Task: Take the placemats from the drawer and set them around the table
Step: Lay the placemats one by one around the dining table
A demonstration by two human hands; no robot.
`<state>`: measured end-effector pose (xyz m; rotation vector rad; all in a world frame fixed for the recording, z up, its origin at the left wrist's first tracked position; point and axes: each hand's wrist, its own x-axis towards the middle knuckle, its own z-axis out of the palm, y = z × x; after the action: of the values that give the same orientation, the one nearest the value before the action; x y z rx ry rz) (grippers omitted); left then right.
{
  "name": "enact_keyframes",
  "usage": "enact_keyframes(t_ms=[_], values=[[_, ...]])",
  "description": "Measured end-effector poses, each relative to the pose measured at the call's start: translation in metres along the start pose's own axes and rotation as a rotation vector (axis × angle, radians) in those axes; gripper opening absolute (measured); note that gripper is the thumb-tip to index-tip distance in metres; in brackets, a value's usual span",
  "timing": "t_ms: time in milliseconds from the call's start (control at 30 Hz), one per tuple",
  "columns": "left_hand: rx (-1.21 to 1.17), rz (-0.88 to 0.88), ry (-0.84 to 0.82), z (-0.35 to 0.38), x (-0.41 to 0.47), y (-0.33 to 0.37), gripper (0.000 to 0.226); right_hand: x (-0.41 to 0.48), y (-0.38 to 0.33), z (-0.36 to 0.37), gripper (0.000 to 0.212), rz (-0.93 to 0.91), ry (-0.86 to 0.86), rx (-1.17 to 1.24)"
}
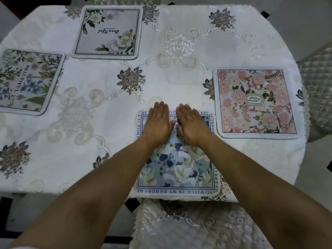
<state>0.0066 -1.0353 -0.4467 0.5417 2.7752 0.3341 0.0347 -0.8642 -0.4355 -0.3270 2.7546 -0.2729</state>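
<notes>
A blue floral placemat (177,169) lies flat at the near edge of the table (100,133). My left hand (158,123) and my right hand (191,124) press side by side on its far half, fingers straight, fingertips reaching past its far edge onto the cloth. A pink floral placemat (256,102) lies to the right. A pale placemat with white flowers (107,32) lies at the far left-centre. A green and blue botanical placemat (27,80) lies at the left edge.
A white embroidered tablecloth covers the table. A lace-covered chair (197,227) stands right in front of me under the near edge. A quilted chair (318,83) stands at the right, and another quilted chair back (124,0) shows at the far side.
</notes>
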Motion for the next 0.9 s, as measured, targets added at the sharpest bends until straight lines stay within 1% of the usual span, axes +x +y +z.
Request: enact_keyframes(t_ms=[100, 200, 267, 333, 433, 533, 633, 800, 867, 900], values=[[0.056, -0.001, 0.031, 0.001, -0.016, -0.035, 0.074, -0.02, 0.041, 0.002, 0.068, 0.105, 0.07, 0.024], [0.057, -0.047, 0.056, 0.004, -0.027, -0.055, 0.074, -0.039, 0.066, 0.005, 0.07, 0.178, 0.074, 0.018], [0.026, -0.073, 0.074, 0.008, -0.035, -0.052, 0.073, -0.045, 0.06, 0.01, 0.069, 0.224, 0.085, 0.011], [-0.012, -0.099, 0.074, 0.012, -0.056, -0.043, 0.074, -0.062, 0.043, 0.02, 0.068, 0.266, 0.109, 0.055], [-0.048, -0.077, 0.03, 0.023, -0.118, -0.025, 0.077, -0.127, 0.01, 0.05, 0.069, 0.262, 0.115, 0.149], [-0.047, -0.045, 0.012, 0.038, -0.181, -0.013, 0.08, -0.193, -0.011, 0.078, 0.072, 0.235, 0.081, 0.158], [-0.012, -0.063, -0.009, 0.046, -0.201, -0.011, 0.081, -0.21, -0.018, 0.083, 0.071, 0.249, 0.046, 0.11], [-0.004, -0.089, -0.062, 0.032, -0.199, -0.008, 0.081, -0.202, -0.03, 0.057, 0.071, 0.329, -0.079, 0.045], [0.022, -0.074, -0.086, 0.017, -0.195, -0.001, 0.076, -0.201, -0.035, 0.032, 0.07, 0.334, -0.143, 0.009], [0.04, -0.059, -0.086, 0.005, -0.193, 0.006, 0.07, -0.202, -0.037, 0.018, 0.064, 0.341, -0.158, -0.002]])
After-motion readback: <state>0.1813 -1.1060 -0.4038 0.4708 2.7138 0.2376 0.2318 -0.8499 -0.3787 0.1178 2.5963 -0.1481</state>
